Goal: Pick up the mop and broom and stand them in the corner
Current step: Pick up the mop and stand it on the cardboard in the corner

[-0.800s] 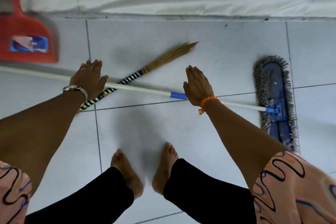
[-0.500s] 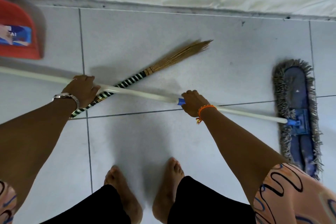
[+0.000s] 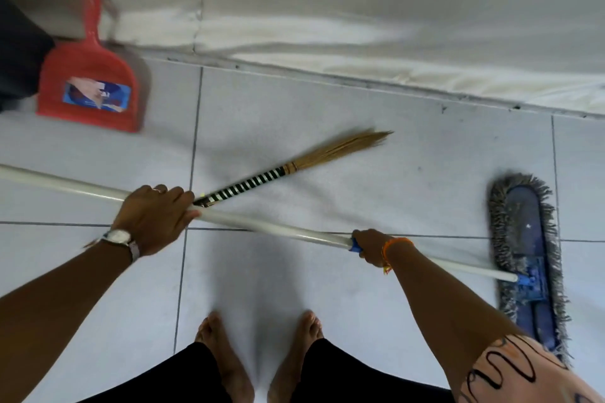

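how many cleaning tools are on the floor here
3: a mop at right, its pole in both hands; a broom in the middle; a red dustpan at upper left. More may lie outside the view.

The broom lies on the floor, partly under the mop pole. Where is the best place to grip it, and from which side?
Probably the striped handle, taken from above, on the stretch beyond the mop pole. The broom lies slanted on the floor; its near end runs under the pole by the left hand, so it is covered there. The bristles are thin and would likely bend.
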A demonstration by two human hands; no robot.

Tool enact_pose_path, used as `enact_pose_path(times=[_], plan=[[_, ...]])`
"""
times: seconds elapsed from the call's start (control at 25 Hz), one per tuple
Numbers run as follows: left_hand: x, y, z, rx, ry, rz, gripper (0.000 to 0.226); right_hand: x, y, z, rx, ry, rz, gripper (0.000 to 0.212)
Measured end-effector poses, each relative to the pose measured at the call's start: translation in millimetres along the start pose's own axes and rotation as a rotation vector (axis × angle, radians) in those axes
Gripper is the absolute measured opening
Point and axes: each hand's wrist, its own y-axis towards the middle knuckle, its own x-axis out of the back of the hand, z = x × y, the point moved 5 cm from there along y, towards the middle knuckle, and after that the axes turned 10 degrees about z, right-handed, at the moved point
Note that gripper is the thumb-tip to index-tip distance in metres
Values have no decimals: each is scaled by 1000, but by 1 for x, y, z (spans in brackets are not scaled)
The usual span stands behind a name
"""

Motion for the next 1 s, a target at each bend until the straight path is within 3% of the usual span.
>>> enact_pose_path(times=[0.2, 0.32, 0.48, 0.52, 0.68, 0.76, 0.88, 1.0], plan=[[158, -74, -10, 99, 71, -122, 40, 28, -128, 20, 30, -14, -109, 7], [287, -116, 1, 173, 116, -288, 46, 60, -222, 45, 84, 165, -148, 25], [471, -174, 13, 235, 152, -566, 39, 112, -353, 85, 202, 208, -293, 18], [513, -188, 14, 293, 105, -644, 36, 123, -380, 95, 225, 208, -326, 18], [681, -276, 5, 605, -285, -994, 84, 155, -514, 155, 362, 315, -483, 16], [729, -298, 2, 585, -533, -1217, 86, 162, -544, 183, 414, 428, -523, 16], [779, -332, 8, 421, -884, -1406, 77, 173, -575, 239, 527, 478, -593, 33], [808, -375, 28, 365, -1110, -1520, 42, 166, -596, 307, 536, 538, -688, 27]])
